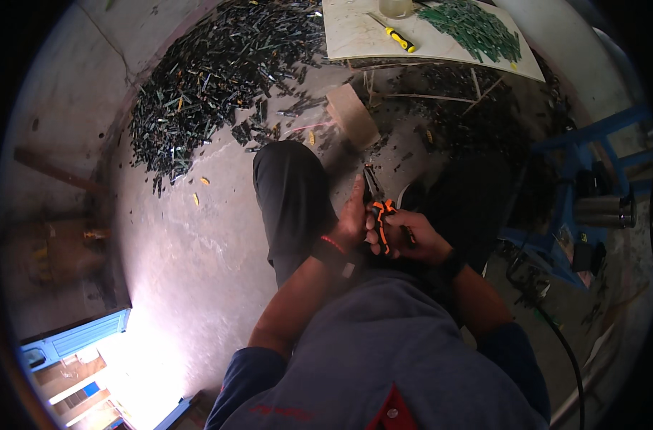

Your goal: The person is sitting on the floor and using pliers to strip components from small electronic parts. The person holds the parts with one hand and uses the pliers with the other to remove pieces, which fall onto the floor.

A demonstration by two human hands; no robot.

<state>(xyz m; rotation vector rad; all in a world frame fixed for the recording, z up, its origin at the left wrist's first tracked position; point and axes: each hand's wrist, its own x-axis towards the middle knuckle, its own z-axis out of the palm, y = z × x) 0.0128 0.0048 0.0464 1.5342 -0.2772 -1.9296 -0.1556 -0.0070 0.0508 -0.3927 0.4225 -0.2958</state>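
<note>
In my right hand (421,240) is a pair of pliers (382,218) with orange and black handles, the fingers wrapped round them. The metal jaws point away from me, and a small copper-coloured bit shows at their tip. My left hand (351,215) is closed right beside the pliers, one digit stretched along the jaws. What it holds, if anything, is hidden. Both hands are low between my knees. Just beyond them, a brown block (353,117) rests on the floor, with small dark scraps around it.
A large heap of dark strips (212,86) covers the floor at the far left. On a low pale table (355,44) lie a yellow-handled screwdriver (400,40), a pile of green strips (473,29) and a glass jar (396,7). A blue stand (555,236) is at the right.
</note>
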